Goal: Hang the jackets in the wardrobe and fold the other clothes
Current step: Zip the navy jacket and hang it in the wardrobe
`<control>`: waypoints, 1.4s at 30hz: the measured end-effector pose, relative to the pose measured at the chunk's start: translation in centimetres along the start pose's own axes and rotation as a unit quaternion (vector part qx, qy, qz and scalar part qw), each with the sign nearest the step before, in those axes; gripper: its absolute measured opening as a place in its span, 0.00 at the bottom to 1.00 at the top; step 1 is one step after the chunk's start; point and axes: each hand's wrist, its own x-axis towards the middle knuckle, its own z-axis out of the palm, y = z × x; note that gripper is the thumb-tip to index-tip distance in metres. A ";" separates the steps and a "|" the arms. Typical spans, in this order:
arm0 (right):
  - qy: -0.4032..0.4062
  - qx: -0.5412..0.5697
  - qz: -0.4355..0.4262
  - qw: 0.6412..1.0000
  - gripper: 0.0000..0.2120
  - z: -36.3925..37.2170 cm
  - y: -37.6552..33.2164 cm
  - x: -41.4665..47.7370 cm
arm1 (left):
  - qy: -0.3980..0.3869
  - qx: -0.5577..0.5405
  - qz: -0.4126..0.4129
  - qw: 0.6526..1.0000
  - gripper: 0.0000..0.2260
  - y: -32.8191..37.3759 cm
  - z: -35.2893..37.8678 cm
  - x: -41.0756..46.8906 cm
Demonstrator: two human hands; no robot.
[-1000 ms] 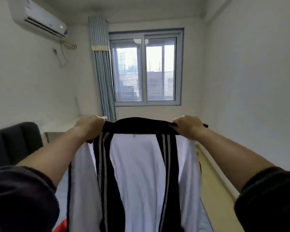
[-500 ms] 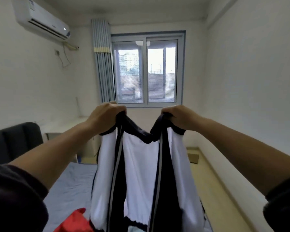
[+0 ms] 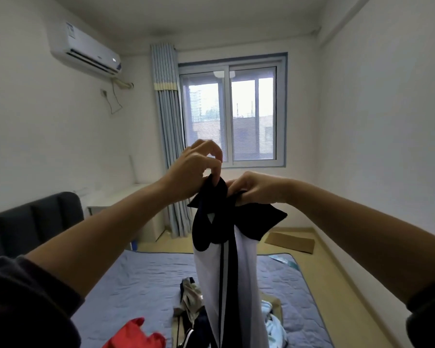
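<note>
1. Pale bedroom walls surround a blue-quilted bed.
2. Left hand and right hand meet high above the bed, both clamped on the black top band of a white garment.
3. Doubled lengthwise, the garment hangs over the bed.
4. It looks light, thin and limp. The thicker band seems the surest hold, as the smooth body may slip.
5. Loose clothes lie on the bed.

smooth matt cloth garment
</note>
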 end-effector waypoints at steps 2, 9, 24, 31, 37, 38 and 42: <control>0.014 0.032 0.015 0.999 0.11 0.6 -0.1 0.0 | -0.008 0.001 -0.003 1.000 0.11 0.1 -0.2 -0.1; 0.140 -0.045 0.058 0.987 0.08 2.3 -0.5 -0.2 | -0.064 -0.047 -0.072 0.994 0.12 0.1 -0.3 -1.6; 0.326 0.135 0.230 0.907 0.09 0.7 -2.4 -0.2 | -0.205 -0.234 -0.357 0.881 0.11 6.0 4.8 -2.5; 0.315 0.102 0.209 0.920 0.13 -1.4 0.6 -3.8 | -0.020 -0.223 -0.421 0.879 0.13 3.2 4.5 -2.6; 0.279 -0.247 0.311 0.874 0.10 -2.3 5.1 -6.8 | 0.064 -0.073 -0.432 0.897 0.05 -0.7 2.9 -3.2; 0.273 -0.243 0.334 0.869 0.08 -2.4 5.6 -7.4 | 0.056 -0.062 -0.433 0.898 0.05 -1.2 2.9 -3.4; 0.261 -0.246 0.320 0.877 0.11 -2.3 6.2 -8.1 | 0.036 -0.064 -0.435 0.898 0.06 -2.2 3.3 -4.1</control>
